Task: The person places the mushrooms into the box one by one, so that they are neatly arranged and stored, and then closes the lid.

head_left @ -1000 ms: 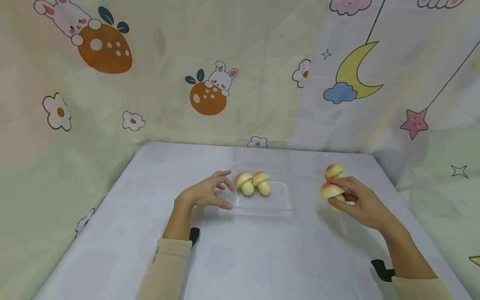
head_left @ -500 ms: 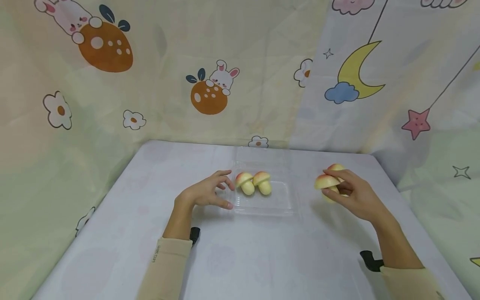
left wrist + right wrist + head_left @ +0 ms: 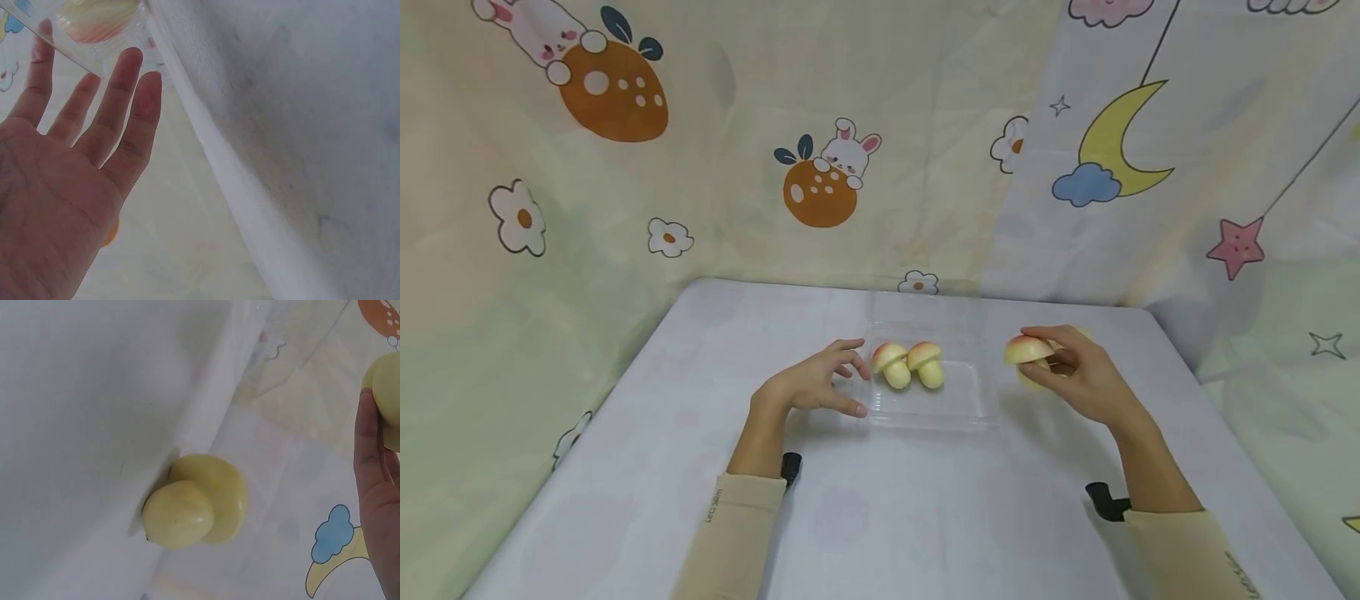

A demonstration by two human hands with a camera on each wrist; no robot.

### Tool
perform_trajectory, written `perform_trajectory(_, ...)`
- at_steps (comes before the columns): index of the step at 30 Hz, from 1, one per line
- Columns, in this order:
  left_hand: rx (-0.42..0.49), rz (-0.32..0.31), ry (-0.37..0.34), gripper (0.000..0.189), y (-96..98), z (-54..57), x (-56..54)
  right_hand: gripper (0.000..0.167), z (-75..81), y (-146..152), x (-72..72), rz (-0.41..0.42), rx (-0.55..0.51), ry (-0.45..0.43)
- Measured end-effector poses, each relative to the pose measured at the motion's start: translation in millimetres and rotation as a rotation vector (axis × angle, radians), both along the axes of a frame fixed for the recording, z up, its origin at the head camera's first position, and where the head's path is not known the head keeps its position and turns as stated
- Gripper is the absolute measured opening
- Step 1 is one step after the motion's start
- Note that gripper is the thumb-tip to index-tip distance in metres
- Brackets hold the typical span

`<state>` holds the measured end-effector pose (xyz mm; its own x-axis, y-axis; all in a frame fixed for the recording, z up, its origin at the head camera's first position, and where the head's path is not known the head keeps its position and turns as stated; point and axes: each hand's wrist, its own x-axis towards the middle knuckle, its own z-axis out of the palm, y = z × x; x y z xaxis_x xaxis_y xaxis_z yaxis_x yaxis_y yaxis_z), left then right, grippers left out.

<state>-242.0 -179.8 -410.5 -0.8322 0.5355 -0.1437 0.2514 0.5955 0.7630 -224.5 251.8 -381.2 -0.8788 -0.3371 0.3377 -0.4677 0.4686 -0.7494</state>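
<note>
My right hand (image 3: 1086, 379) pinches a toy mushroom (image 3: 1024, 350), with a red-tinged yellow cap and pale stem, between thumb and fingers above the table, right of a clear plastic box (image 3: 967, 398). Two like mushrooms lie side by side in the box's left part: the left mushroom (image 3: 896, 375) and the right mushroom (image 3: 931, 373). Against the box's left side, my left hand (image 3: 812, 382) spreads its fingers, fingertips right at the wall; it holds nothing. Another mushroom (image 3: 194, 503) rests on the table, mostly hidden behind my right hand in the head view.
The box's clear lid (image 3: 925, 310) stands raised at its back. A white cloth covers the table (image 3: 880, 517). Behind it hangs a curtain (image 3: 722, 167) printed with rabbits, flowers and a moon.
My right hand has lifted the mushroom and carried it left toward the box, away from the other mushroom on the table. The left hand has stayed in place.
</note>
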Motion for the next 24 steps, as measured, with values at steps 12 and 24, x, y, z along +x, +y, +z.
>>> perform_trajectory(12, -0.009, 0.003, 0.003, 0.055, 1.5, -1.2, -0.6, 0.051, -6.2, -10.6, -5.5, 0.037, -0.005, 0.009)
perform_trajectory(24, -0.004, 0.004, 0.005, 0.054, 1.2, -1.2, -0.8, 0.051, -9.4, -22.2, -12.8, 0.032, 0.001, -0.022)
